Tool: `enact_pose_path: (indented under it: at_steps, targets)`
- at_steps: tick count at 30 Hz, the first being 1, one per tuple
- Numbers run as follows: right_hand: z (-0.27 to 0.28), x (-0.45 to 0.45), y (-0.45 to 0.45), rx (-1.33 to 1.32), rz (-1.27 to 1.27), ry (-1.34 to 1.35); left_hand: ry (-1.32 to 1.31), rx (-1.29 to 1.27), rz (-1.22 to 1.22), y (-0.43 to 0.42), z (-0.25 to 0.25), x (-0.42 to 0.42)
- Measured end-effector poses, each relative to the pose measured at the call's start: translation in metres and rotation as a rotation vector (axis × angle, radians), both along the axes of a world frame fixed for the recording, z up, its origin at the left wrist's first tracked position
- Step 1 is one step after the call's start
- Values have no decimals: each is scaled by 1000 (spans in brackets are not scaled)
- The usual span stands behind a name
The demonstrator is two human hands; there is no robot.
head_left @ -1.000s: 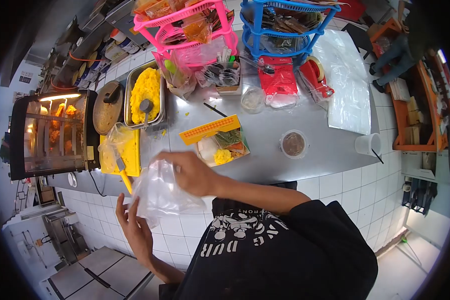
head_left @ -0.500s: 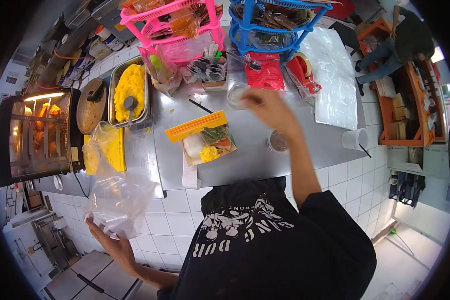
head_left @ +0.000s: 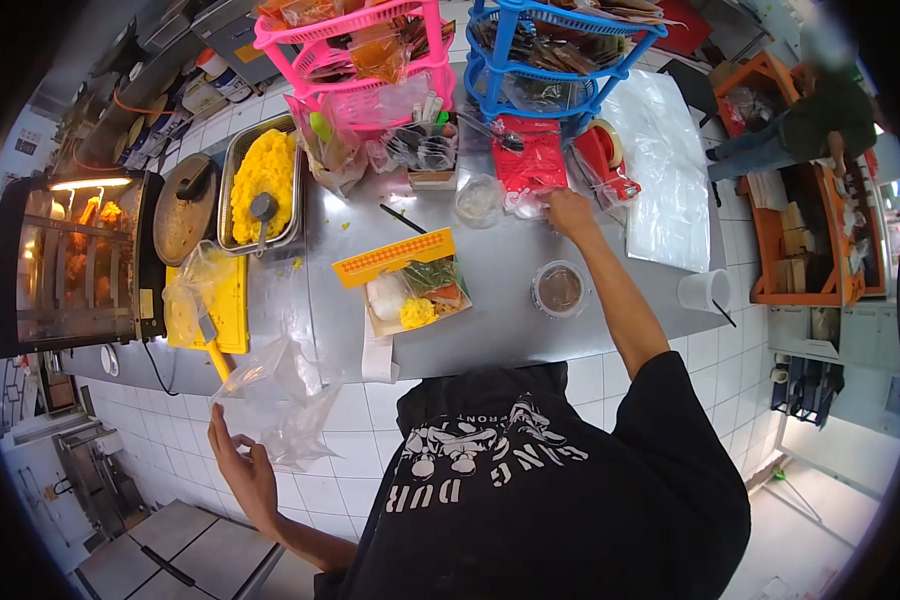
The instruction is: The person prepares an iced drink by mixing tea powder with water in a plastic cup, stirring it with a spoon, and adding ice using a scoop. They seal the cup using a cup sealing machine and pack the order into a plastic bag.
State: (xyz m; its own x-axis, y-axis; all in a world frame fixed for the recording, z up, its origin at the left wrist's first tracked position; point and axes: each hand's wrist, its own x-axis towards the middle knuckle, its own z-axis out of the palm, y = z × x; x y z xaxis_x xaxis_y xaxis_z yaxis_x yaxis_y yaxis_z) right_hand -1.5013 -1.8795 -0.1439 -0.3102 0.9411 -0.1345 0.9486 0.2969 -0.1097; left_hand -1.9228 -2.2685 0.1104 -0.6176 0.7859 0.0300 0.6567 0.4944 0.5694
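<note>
My left hand [head_left: 245, 470] is off the counter's front edge at lower left, with its fingers closed on the rim of a clear plastic bag [head_left: 290, 400] that hangs half opened. Across the counter, my right hand [head_left: 570, 212] reaches to the lower end of the red packets [head_left: 528, 155]; its fingertips are bent together, and what they pinch is hidden. Left of it is a small clear plastic tub [head_left: 480, 202]. Nearer me stands a lidded cup of brown sauce [head_left: 560, 289]. An open yellow-lidded meal box [head_left: 417, 300] holds rice, greens and yellow food.
At left are a lit food warmer [head_left: 80, 265], a round lid [head_left: 184, 210], a tray of yellow food [head_left: 262, 185] and a yellow cutting board [head_left: 232, 305]. Pink [head_left: 355, 95] and blue racks [head_left: 560, 75] stand behind. A tape dispenser [head_left: 605, 160], plastic sheets [head_left: 660, 190] and white cup [head_left: 703, 290] lie right. A person [head_left: 820, 125] stands beyond.
My right hand has moved right, from over the small clear tub to the red packets. My left hand has shifted right and the bag with it, uncovering a yellow-handled tool on the cutting board.
</note>
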Motion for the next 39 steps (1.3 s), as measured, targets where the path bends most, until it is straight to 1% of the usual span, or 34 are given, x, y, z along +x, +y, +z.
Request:
enact_pose_path:
  at_steps: [2,4,6,7,9,10,12,13,15,18,20,22,23,24,26,27,28,30,31,32,34,36,38,39]
  targets:
    - [6,1,0,35,-9,27,3,22,-24,2,2,5]
    - [25,0,-6,65,-17,55,8,40,-47,0,0,4]
    - [35,7,-9,156,9,237,11,65,-53,-3,-5,2]
    - [36,12,-7,156,15,237,10,65,-47,-4,-5,2]
    - [37,22,-2,-25,-94,584,-24,60,-21,-3,-3,5]
    - [38,28,-1,-27,-86,587,-20,61,-13,-3,-2,6]
    - [48,35,0,-61,-284,935,-64,81,-16,-1,-2,8]
    - [61,31,-2,-60,-275,938,-61,86,-9,0,-3,7]
    - [87,26,-9,104,-386,953,-18,69,-38,1,-3,7]
    - [104,29,-5,157,-441,939,6,85,-75,4,-6,6]
    - [121,27,-7,152,-413,939,-22,93,-67,10,-6,9]
    - [127,29,-3,383,-173,881,-42,86,-65,6,-2,6]
    - [153,17,-11,441,-252,1046,12,107,-114,8,-3,3]
    - [174,12,-14,358,-430,1118,59,114,-158,6,-5,4]
    - [170,31,5,247,-419,935,44,60,-144,0,-9,4]
    - [183,23,-11,301,-443,1040,42,54,-133,4,-9,0]
    - [208,13,-14,388,-431,1156,53,99,-125,16,-8,0]
    - [236,11,-33,462,-292,1254,-2,91,-83,7,0,10]
    - [256,-1,-53,433,-202,1294,-35,64,-57,6,-1,9]
    - [275,-20,-69,430,-193,1308,-23,69,-47,11,-1,9]
    - [299,-60,-108,124,-101,1448,-87,121,-34,13,3,18]
    - [284,-87,-133,36,-15,1337,-84,115,-24,19,9,25]
    - [278,-112,-160,-285,421,1649,25,142,-74,27,13,34]
    - [273,-134,-174,-538,720,1890,0,131,-89,33,26,45]
